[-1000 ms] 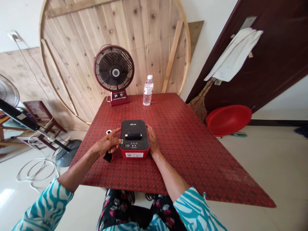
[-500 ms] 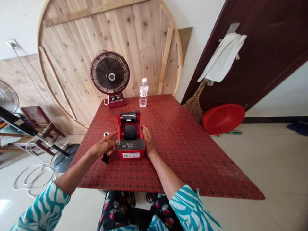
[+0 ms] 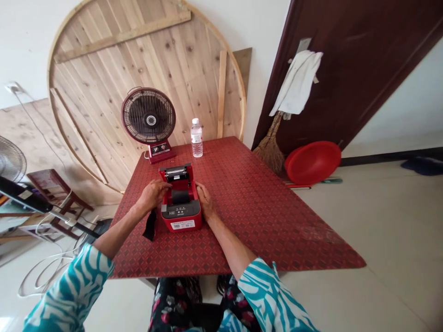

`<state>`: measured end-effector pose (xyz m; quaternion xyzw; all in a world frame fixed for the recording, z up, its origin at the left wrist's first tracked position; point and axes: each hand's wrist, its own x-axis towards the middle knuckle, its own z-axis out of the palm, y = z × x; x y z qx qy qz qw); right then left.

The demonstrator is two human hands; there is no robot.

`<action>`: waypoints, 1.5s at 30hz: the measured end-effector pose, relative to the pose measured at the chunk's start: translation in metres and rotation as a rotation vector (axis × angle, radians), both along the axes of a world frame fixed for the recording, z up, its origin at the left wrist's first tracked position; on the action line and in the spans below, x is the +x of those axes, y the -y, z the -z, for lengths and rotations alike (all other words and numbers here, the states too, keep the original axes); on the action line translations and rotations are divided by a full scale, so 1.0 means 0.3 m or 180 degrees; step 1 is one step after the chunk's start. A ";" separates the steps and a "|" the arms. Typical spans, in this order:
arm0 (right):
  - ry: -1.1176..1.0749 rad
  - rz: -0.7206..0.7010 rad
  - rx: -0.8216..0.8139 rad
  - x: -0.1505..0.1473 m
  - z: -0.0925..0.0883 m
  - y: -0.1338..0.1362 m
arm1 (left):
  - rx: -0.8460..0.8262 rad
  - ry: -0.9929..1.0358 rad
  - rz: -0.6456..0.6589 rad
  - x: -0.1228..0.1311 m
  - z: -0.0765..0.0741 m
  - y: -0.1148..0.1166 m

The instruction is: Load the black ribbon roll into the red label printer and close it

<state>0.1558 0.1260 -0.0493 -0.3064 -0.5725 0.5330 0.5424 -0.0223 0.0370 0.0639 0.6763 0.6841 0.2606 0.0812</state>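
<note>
Your left hand (image 3: 152, 195) curls over the open red plastic printer (image 3: 180, 217), its grip hidden. Your right hand (image 3: 205, 200) rests against it, fingers loose, holding nothing.

Bright, even indoor light fills the wide-angle view, leaving soft shadows and a white glare on the floor tiles (image 3: 5, 324), while the edges stretch and bend, tilting the dark door (image 3: 346, 60) steeply.

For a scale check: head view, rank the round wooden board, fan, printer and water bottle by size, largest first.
1. Round wooden board
2. Fan and printer: they look alike, and the printer is nearer the camera, so unranked
3. Water bottle
</note>
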 end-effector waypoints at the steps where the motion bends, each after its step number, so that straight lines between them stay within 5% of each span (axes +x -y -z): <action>1: -0.0014 0.0005 0.0008 -0.002 0.002 -0.002 | -0.0019 -0.0261 0.0072 0.004 0.001 -0.028; 16: 0.0015 0.0040 0.0106 -0.002 0.000 -0.014 | -0.0822 -0.0592 0.1459 0.057 -0.016 -0.132; 23: -0.0017 0.0030 0.0129 -0.005 0.017 -0.020 | -0.1018 -0.1054 0.0864 0.082 0.004 -0.166; 29: -0.0003 0.0014 0.0079 -0.007 0.022 -0.024 | -0.0927 -0.1560 0.0910 0.103 0.010 -0.150; 38: 0.0000 0.0004 0.0089 -0.003 0.000 -0.014 | -0.0792 -0.1224 0.0619 0.104 -0.019 -0.117; 45: 0.0031 0.0047 0.0010 -0.004 0.005 -0.017 | -0.0284 -0.0956 0.0476 0.120 -0.065 0.000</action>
